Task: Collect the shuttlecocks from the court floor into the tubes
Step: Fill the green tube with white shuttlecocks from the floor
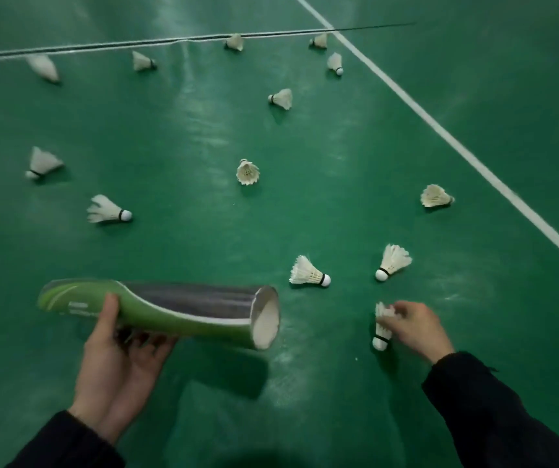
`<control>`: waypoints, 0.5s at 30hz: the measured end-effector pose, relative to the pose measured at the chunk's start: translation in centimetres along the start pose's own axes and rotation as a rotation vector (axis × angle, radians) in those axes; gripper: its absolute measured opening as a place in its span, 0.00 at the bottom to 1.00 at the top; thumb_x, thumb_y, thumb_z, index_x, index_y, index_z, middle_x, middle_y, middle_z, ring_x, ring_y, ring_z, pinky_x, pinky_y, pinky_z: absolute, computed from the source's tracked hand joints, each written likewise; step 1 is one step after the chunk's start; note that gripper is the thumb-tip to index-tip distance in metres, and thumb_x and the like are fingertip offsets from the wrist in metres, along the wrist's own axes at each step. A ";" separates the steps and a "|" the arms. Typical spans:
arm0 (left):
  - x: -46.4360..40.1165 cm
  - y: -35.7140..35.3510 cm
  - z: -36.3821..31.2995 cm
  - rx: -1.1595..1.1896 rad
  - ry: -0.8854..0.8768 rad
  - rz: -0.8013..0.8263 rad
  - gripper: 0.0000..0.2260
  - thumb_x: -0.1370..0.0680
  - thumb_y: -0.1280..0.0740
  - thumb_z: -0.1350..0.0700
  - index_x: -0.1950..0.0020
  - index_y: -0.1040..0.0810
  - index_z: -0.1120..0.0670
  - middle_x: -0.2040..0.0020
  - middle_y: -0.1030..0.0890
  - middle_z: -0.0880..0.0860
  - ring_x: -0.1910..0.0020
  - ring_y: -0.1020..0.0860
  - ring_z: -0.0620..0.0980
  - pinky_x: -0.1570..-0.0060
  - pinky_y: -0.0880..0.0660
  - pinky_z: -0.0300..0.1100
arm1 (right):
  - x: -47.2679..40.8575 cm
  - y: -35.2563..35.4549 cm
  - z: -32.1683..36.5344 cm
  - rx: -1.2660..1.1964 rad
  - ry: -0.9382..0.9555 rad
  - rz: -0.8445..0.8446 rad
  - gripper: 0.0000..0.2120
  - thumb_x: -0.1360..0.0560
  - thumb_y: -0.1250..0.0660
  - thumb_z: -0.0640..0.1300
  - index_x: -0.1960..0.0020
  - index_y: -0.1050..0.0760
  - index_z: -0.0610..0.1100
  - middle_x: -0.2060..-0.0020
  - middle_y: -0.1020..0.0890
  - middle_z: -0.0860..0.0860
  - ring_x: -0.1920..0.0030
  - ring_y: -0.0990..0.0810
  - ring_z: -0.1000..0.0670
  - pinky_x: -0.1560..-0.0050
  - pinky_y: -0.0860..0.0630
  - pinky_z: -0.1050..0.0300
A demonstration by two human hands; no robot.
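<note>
Both hands are busy: my left hand (116, 359) cradles the green tube (156, 310) from below, thumb over the top and fingers curled under, holding it nearly level with its open mouth turned toward my right. My right hand (416, 327) is closed in a pinch on the feathers of one shuttlecock (382, 327), cork down, close to the green court floor (187, 136); whether it is clear of the floor I cannot tell, as it is blurred. It hangs a little way from the tube mouth, not yet inside.

Something pale shows at the mouth, but whether it is the lining or shuttlecocks already stacked inside, I can't say.

Going outward, two shuttlecocks lie nearest my right hand, one (309, 271) just beyond the tube mouth and another (392, 261) beside it. Farther off I count about ten more scattered toward the net's bottom edge (170, 42) and the white court line (457, 143). I'd judge most of the collecting is still ahead: only one shuttlecock is in hand, a dozen or so remain on the floor, and only one tube is in sight.
</note>
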State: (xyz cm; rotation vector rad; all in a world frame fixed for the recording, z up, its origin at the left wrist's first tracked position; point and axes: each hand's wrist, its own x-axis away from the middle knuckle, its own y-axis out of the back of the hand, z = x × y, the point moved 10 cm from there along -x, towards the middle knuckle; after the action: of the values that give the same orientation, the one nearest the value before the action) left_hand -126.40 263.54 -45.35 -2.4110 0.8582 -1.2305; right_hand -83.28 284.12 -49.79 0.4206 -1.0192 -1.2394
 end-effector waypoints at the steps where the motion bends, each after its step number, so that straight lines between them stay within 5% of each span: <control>1: 0.2 -0.2 0.4 0.019 -0.001 -0.021 0.25 0.20 0.33 0.40 0.29 0.23 0.54 0.37 0.17 0.55 0.39 0.17 0.53 0.49 0.16 0.49 | 1.8 0.2 0.8 -0.292 0.015 -0.001 0.07 0.24 0.26 0.41 0.49 0.17 0.38 0.57 0.15 0.39 0.57 0.18 0.43 0.49 0.18 0.39; 4: 0.8 -1.1 2.6 0.021 0.002 -0.084 0.27 0.21 0.33 0.40 0.29 0.24 0.56 0.37 0.18 0.56 0.39 0.19 0.53 0.48 0.17 0.51 | 8.7 3.0 5.5 -0.933 0.191 -0.068 0.04 0.28 0.26 0.40 0.53 0.17 0.41 0.60 0.13 0.46 0.60 0.16 0.47 0.53 0.16 0.54; 6: 0.9 -1.8 4.1 -0.006 0.012 -0.089 0.26 0.22 0.32 0.40 0.31 0.23 0.57 0.38 0.17 0.56 0.41 0.18 0.53 0.49 0.16 0.51 | 12.6 3.7 9.3 -1.022 0.372 -0.036 0.05 0.31 0.26 0.40 0.55 0.16 0.46 0.61 0.13 0.47 0.62 0.16 0.50 0.56 0.17 0.60; 10: 0.9 -3.1 6.4 -0.117 0.024 -0.048 0.27 0.20 0.33 0.40 0.28 0.24 0.58 0.39 0.17 0.57 0.40 0.18 0.55 0.46 0.18 0.52 | 16.1 1.2 13.9 -0.474 0.722 0.021 0.06 0.24 0.30 0.45 0.53 0.22 0.56 0.54 0.18 0.68 0.55 0.20 0.61 0.54 0.25 0.64; 12: 0.8 -3.7 6.8 -0.151 0.010 -0.025 0.28 0.20 0.34 0.41 0.26 0.26 0.57 0.36 0.18 0.58 0.37 0.19 0.57 0.44 0.19 0.53 | 16.4 0.2 14.4 -0.249 0.767 0.115 0.12 0.27 0.36 0.43 0.51 0.29 0.61 0.57 0.26 0.75 0.59 0.26 0.67 0.59 0.34 0.71; 15: 0.9 -4.1 6.9 -0.163 -0.010 -0.011 0.27 0.19 0.34 0.42 0.26 0.26 0.56 0.35 0.19 0.58 0.36 0.20 0.57 0.42 0.20 0.55 | 16.5 -1.7 13.7 -0.158 0.725 0.312 0.21 0.28 0.37 0.42 0.38 0.26 0.60 0.63 0.28 0.76 0.64 0.27 0.68 0.64 0.35 0.74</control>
State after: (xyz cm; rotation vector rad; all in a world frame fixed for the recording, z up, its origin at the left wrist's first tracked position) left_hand -118.88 266.13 -46.76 -2.5491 0.9793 -1.1939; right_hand -95.77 271.89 -37.28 0.5123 -0.3430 -0.7780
